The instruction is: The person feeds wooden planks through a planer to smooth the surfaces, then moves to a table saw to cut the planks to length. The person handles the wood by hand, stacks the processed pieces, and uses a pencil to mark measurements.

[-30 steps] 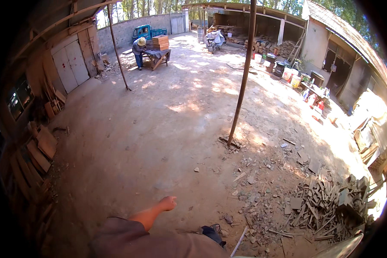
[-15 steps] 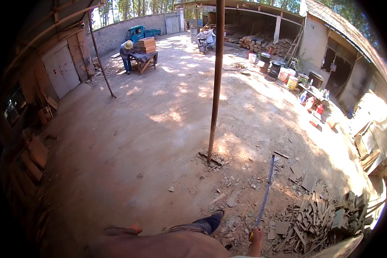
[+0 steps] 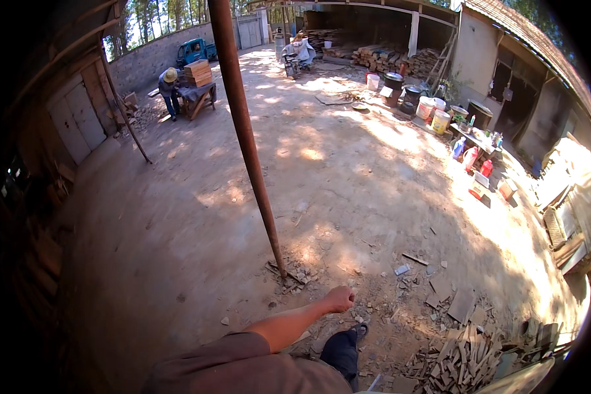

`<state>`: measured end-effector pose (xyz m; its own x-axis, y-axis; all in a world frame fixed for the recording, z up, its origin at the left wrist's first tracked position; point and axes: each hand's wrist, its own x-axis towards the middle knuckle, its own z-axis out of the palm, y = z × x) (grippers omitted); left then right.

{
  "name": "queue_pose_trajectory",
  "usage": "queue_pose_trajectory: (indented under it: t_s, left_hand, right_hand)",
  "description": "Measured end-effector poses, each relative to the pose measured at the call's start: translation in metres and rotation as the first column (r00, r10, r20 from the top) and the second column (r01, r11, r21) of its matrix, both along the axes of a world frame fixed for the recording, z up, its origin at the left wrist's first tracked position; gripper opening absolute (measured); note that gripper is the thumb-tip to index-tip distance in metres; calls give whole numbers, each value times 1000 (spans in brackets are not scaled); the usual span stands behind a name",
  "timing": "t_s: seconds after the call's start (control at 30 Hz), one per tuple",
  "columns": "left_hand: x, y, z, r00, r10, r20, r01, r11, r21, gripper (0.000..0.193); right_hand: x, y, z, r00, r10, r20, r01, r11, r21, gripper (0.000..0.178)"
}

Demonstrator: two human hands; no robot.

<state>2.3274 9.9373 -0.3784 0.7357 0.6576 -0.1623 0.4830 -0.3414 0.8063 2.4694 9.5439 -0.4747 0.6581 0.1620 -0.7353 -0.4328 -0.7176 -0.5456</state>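
My left hand (image 3: 339,299) reaches across in front of my body with the arm stretched out to the right. Its fingers are curled closed, and whatever may be inside them is hidden. It hovers over rubble-strewn ground, to the right of the foot of a rusty metal pole (image 3: 253,154). Just below the hand is my foot in a dark shoe (image 3: 361,330). A narrow pale strip (image 3: 375,382) shows at the lower edge; I cannot tell what it belongs to. My right hand is out of view.
Broken wood pieces (image 3: 463,361) lie heaped at lower right. A person (image 3: 169,92) in a straw hat bends by a table (image 3: 197,98) bearing stacked wooden boxes. Buckets (image 3: 440,121) and a low bench (image 3: 477,139) with bottles line the right; a blue truck (image 3: 194,50) stands far back.
My left hand has swung up and right from low at my side. My right hand, which held a tape measure with its blade extended, has left the view. The whole view has shifted.
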Motion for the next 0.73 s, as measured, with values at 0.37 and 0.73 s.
queue_pose_trajectory:
  t_s: [0.37,0.73]
  left_hand:
    - [-11,155,-158,580,-121,-806,122,991,-61,22]
    - [39,213,-177,675,-159,-721,120,987,-106,31]
  right_hand:
    - [287,165,-24,993,-111,48,104,986,126,13]
    - [636,339,-85,970,-238,-57,244,941,232,12]
